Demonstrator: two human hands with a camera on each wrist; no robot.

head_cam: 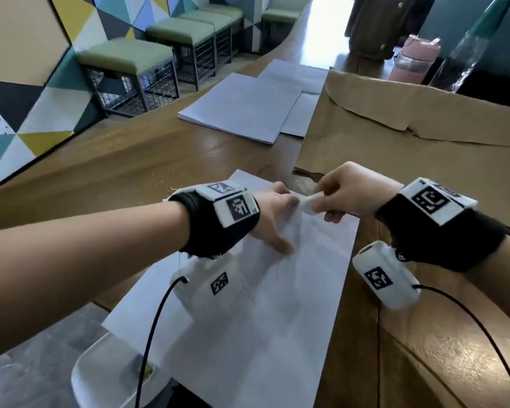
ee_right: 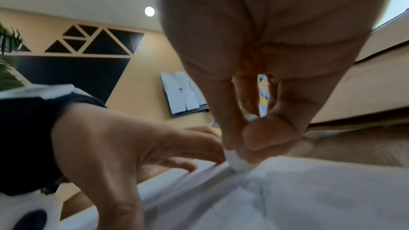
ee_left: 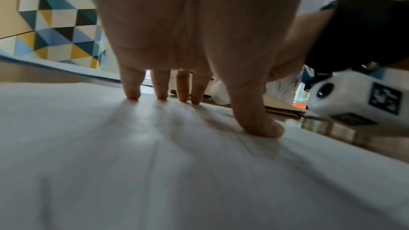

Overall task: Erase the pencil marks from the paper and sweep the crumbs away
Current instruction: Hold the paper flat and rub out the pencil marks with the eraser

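Observation:
A white sheet of paper (head_cam: 277,304) lies on the wooden table (head_cam: 130,166), its near end hanging over the edge. My left hand (head_cam: 274,219) lies flat on the sheet's far part, fingers spread and pressing it down (ee_left: 183,93). My right hand (head_cam: 345,192) pinches a white eraser (head_cam: 311,203) between thumb and fingers. The eraser's tip (ee_right: 238,163) touches the paper right beside the left fingertips (ee_right: 205,155). Pencil marks on the sheet are too faint to make out. A few small crumbs (head_cam: 171,188) lie on the table left of the paper.
A stack of white sheets (head_cam: 242,107) lies farther back on the table. A large brown envelope (head_cam: 409,148) covers the right side. A pink bottle (head_cam: 415,58) and a clear bottle (head_cam: 465,48) stand at the far right. A white chair (head_cam: 106,375) is below the table's near edge.

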